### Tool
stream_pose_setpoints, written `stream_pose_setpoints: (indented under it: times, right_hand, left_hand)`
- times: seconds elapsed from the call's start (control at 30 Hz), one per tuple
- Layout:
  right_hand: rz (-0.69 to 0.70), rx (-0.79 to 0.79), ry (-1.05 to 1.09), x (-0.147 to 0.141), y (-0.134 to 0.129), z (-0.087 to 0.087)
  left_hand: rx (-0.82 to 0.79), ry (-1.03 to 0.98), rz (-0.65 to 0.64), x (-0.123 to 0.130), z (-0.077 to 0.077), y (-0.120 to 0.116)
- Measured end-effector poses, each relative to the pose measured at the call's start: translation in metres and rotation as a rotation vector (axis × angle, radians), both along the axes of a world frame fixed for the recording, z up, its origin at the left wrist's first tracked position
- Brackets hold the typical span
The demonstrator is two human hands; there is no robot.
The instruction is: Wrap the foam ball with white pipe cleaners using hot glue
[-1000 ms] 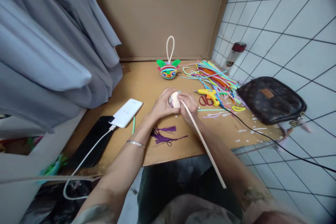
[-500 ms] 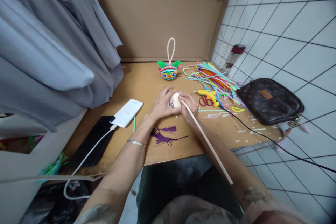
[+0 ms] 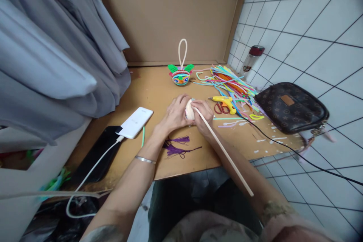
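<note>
Above the middle of the table, my left hand (image 3: pixel 176 114) is wrapped round a small pale ball (image 3: pixel 189 110), which my fingers partly hide. My right hand (image 3: pixel 203 116) pinches a long cream strip (image 3: pixel 224 150) against the ball's right side. The strip's loose end runs down over my right forearm. Purple tassels (image 3: pixel 177 148) lie just below my hands. Beyond them sits a colourful animal-head ornament (image 3: pixel 181 76) with green ears and a cream loop standing up from it.
To the right are a yellow glue gun (image 3: pixel 225 103), red-handled scissors (image 3: pixel 221 108), a heap of coloured strips (image 3: pixel 234 83), a bottle (image 3: pixel 251 60) and a brown bag (image 3: pixel 293 107). A white power bank (image 3: pixel 136 122) and black phone (image 3: pixel 98 155) lie left. Cardboard (image 3: pixel 176 15) stands behind.
Both hands have shifted slightly on the ball, and more of its surface now shows cream. The view has moved a little; the things on the table lie as before.
</note>
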State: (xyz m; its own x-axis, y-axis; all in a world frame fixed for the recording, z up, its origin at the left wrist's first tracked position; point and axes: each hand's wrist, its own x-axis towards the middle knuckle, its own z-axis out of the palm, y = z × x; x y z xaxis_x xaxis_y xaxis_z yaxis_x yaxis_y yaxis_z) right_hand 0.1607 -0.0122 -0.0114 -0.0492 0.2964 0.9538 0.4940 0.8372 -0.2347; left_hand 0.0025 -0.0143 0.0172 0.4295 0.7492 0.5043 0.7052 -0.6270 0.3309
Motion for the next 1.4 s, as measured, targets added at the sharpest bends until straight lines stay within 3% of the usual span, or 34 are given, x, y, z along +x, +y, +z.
stream_pose_setpoints:
  times: [0.53,0.63,0.97,1.4]
  right_hand:
    - [-0.009,-0.133,0.038,-0.005,0.005,-0.007]
    - [-0.057,-0.104,0.035,-0.004,0.005,-0.007]
    - [-0.035,-0.125,0.006,-0.005,0.000,-0.001]
    - [-0.042,-0.068,-0.036,0.001,-0.012,0.005]
  left_hand:
    - [0.038,-0.057,-0.014,0.004,-0.006,0.003]
    - [0.036,-0.061,-0.018,0.003,-0.007,0.004]
    - [0.083,-0.095,-0.036,0.002,-0.006,0.005]
    - [0.027,-0.173,0.007,0.000,-0.006,0.005]
